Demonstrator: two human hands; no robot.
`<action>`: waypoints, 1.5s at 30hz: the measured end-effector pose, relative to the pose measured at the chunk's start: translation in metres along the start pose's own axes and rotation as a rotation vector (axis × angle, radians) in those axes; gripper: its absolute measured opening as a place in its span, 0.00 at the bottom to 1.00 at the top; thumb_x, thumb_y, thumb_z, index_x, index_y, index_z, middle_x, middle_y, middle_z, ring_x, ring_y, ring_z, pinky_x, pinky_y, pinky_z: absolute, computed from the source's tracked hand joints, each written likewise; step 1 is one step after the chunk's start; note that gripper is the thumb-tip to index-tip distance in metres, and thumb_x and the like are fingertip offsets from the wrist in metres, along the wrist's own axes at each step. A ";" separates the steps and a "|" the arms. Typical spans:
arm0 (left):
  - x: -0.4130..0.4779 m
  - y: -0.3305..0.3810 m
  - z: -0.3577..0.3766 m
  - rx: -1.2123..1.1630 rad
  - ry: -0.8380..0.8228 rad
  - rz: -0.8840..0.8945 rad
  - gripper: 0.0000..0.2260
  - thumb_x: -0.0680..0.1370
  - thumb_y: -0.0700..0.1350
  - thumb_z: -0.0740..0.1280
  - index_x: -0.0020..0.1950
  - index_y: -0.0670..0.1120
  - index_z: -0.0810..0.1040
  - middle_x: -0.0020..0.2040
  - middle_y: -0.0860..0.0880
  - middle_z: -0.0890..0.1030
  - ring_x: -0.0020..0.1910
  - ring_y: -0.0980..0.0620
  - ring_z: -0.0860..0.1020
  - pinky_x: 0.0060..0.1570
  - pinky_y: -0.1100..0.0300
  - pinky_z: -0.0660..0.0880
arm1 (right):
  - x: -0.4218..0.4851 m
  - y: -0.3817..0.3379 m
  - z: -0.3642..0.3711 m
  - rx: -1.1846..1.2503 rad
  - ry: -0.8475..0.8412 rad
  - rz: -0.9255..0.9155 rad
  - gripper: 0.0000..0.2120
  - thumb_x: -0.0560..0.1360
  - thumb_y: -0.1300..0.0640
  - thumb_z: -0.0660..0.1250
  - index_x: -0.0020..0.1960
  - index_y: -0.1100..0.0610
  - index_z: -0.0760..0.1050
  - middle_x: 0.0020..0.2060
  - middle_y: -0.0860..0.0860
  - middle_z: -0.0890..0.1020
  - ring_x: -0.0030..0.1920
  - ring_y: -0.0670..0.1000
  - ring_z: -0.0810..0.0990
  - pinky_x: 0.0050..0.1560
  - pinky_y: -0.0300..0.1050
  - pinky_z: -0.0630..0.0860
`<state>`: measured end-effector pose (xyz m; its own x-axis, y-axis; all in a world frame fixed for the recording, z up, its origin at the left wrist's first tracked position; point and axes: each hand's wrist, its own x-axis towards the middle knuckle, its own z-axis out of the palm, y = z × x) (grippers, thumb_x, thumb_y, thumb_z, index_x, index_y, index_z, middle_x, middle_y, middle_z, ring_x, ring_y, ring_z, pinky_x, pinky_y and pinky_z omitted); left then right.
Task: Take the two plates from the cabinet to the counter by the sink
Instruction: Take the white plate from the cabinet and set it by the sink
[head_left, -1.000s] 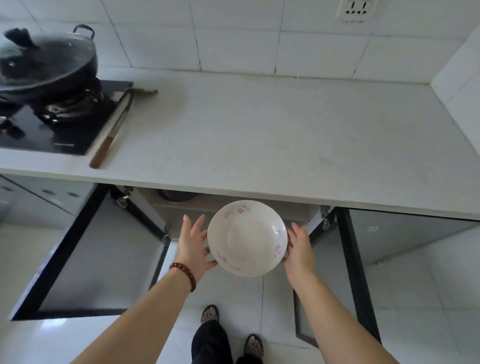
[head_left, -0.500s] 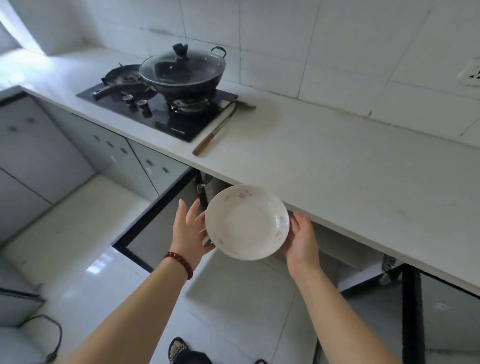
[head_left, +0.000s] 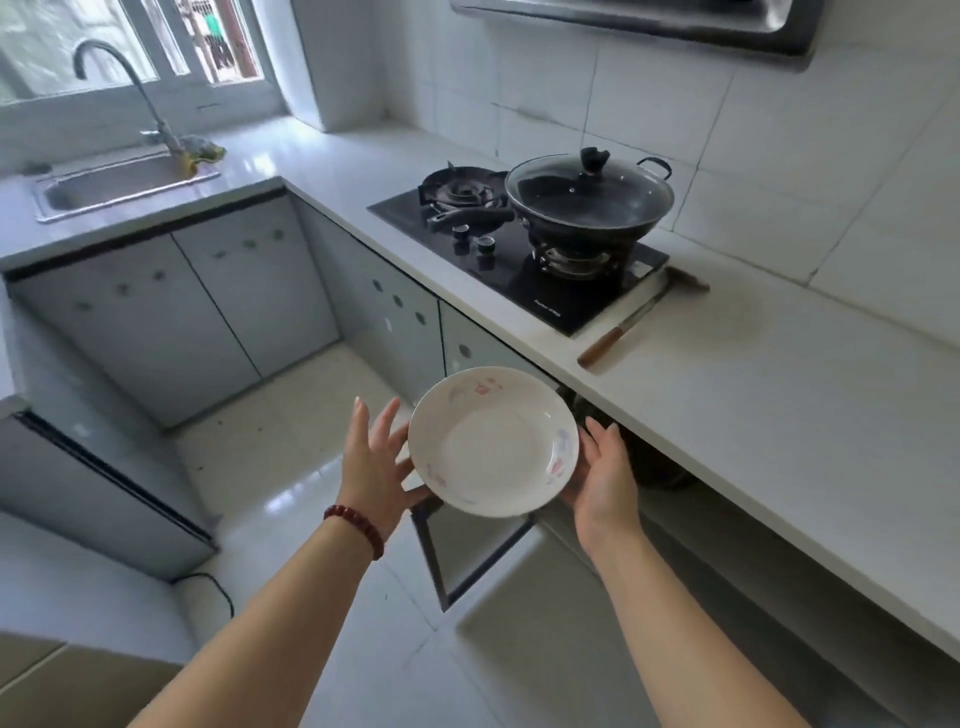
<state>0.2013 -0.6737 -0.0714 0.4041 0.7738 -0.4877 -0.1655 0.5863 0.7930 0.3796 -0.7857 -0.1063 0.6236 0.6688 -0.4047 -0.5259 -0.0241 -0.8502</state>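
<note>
Sink now shows at far left; 0.5 s ago it was out of view, so the person turns toward the goal. Left hand, fingers straight, presses the plate over the floor, right hand w/ open palm supports the other side. Perhaps two are stacked, I cannot tell. Pan is now at right.
</note>
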 end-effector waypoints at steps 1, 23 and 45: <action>0.005 0.010 -0.013 -0.004 0.012 0.003 0.29 0.73 0.70 0.48 0.71 0.60 0.64 0.73 0.52 0.66 0.67 0.44 0.68 0.59 0.40 0.65 | 0.004 0.004 0.017 -0.009 -0.009 -0.004 0.24 0.79 0.41 0.48 0.73 0.46 0.61 0.67 0.46 0.73 0.65 0.51 0.72 0.57 0.51 0.74; 0.172 0.220 -0.257 -0.110 0.187 0.157 0.32 0.71 0.71 0.49 0.71 0.58 0.66 0.68 0.53 0.70 0.61 0.49 0.73 0.50 0.46 0.73 | 0.156 0.081 0.391 -0.101 -0.236 0.094 0.23 0.78 0.40 0.48 0.69 0.47 0.66 0.63 0.44 0.75 0.63 0.49 0.73 0.48 0.47 0.73; 0.530 0.476 -0.316 -0.171 0.267 0.159 0.33 0.73 0.69 0.49 0.73 0.54 0.63 0.67 0.53 0.70 0.59 0.48 0.72 0.45 0.48 0.72 | 0.478 0.032 0.704 -0.109 -0.322 0.096 0.24 0.80 0.43 0.45 0.72 0.51 0.62 0.68 0.49 0.72 0.61 0.49 0.72 0.58 0.51 0.65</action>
<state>0.0523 0.0917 -0.0677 0.1156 0.8805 -0.4596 -0.3649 0.4680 0.8048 0.2536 0.0565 -0.0899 0.3508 0.8592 -0.3723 -0.4979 -0.1656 -0.8513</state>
